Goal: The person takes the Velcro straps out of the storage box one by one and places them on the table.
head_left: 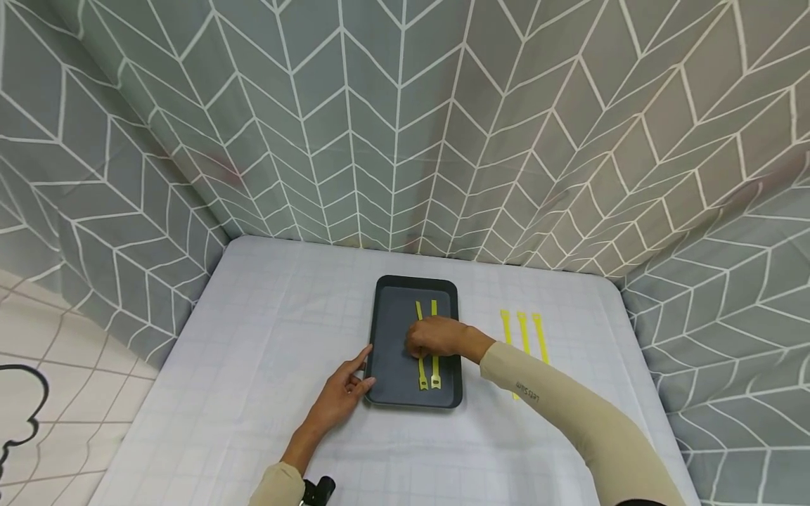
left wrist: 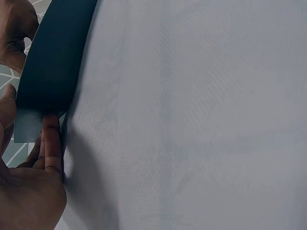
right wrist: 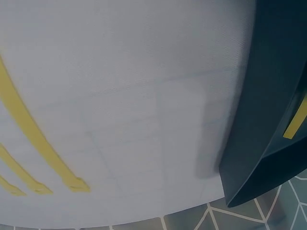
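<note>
A dark grey tray [head_left: 392, 379] lies on the table, with two yellow cable straps with slotted ends lying lengthwise in it. My right hand [head_left: 439, 336] reaches over the tray from the right; its curled fingers pinch the left cable strap [head_left: 422, 376], though the fingertips are partly hidden. Beneath that hand runs the right cable strap [head_left: 435, 369]. My left hand [head_left: 340, 393] grips the tray's left edge, thumb and fingers on the rim; in the left wrist view its fingers [left wrist: 53, 143] press against the tray's outer wall [left wrist: 57, 57].
Several more yellow cable straps [head_left: 522, 327] lie side by side on the table right of the tray, partly covered by the right sleeve. A white cloth [head_left: 285, 302] covers the table. Patterned grey curtains [head_left: 367, 140] hang behind and at both sides.
</note>
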`<act>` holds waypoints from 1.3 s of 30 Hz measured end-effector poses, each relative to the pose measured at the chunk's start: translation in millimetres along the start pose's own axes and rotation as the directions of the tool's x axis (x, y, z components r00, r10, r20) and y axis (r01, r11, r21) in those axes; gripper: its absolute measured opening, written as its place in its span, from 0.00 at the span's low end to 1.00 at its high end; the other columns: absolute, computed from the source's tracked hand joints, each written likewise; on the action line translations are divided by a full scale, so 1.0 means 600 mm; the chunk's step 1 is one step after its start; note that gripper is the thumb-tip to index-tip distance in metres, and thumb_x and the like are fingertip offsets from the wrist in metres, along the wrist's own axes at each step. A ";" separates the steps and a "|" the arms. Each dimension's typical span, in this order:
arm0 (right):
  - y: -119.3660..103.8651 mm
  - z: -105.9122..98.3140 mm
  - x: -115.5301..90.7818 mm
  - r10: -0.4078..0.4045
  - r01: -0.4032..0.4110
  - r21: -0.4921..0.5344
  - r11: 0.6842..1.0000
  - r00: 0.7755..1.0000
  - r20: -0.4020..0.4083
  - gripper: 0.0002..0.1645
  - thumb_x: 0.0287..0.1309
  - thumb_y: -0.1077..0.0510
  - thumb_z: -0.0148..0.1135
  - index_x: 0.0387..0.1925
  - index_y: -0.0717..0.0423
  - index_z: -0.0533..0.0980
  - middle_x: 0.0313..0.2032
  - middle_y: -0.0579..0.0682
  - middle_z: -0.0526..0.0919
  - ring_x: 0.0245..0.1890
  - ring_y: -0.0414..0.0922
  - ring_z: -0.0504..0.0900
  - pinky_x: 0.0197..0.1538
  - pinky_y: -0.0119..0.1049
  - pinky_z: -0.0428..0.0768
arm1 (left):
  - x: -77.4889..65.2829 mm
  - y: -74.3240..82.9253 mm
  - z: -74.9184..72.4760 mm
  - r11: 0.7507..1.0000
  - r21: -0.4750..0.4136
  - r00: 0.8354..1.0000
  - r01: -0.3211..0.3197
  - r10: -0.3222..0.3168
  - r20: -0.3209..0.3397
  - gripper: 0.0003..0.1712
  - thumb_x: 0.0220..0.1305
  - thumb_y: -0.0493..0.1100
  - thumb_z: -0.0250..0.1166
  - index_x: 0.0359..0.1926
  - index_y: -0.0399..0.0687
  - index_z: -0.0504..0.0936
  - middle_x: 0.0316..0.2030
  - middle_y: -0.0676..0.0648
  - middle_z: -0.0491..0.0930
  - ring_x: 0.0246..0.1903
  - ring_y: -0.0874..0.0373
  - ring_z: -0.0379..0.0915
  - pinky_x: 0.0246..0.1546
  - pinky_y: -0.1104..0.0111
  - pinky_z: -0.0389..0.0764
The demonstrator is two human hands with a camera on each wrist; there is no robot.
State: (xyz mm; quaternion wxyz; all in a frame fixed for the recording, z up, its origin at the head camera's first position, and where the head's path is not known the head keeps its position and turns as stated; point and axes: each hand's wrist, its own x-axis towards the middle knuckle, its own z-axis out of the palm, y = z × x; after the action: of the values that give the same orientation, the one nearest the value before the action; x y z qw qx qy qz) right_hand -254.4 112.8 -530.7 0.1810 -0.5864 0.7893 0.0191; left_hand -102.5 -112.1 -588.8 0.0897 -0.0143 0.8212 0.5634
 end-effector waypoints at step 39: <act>0.023 -0.037 -0.041 0.102 -0.056 0.168 0.984 0.954 -0.282 0.07 0.63 0.64 0.67 0.39 0.50 0.85 0.41 0.43 0.86 0.43 0.40 0.83 0.46 0.35 0.81 | 0.000 -0.006 -0.002 1.000 0.002 1.000 -0.024 0.024 0.009 0.38 0.66 0.41 0.68 0.75 0.59 0.66 0.54 0.42 0.76 0.33 0.65 0.72 0.36 0.72 0.76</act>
State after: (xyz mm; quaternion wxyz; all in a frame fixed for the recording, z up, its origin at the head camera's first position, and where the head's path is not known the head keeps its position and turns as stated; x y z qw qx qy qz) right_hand -267.2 134.3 -504.9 0.1088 -0.5345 0.8292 -0.1222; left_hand -102.0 -114.7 -591.8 0.0865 -0.0016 0.8215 0.5636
